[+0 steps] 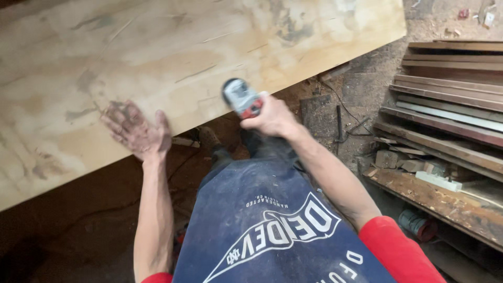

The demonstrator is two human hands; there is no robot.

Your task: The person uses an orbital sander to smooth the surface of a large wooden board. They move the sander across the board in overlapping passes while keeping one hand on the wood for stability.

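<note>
A large pale plywood sheet (173,57) fills the upper left, its near edge running diagonally. My left hand (137,131) lies flat on the sheet near that edge, dusty, fingers spread. My right hand (273,116) grips a small grey and red power tool (241,98), which rests at the sheet's near edge. My dark blue apron with white printing (272,225) and red sleeves show below.
Stacked wooden boards and planks (450,99) lie on a rack at the right, with small offcut blocks (408,162) below them. Sawdust and a dark cable (340,123) cover the floor. A dark shoe (209,139) shows under the sheet's edge.
</note>
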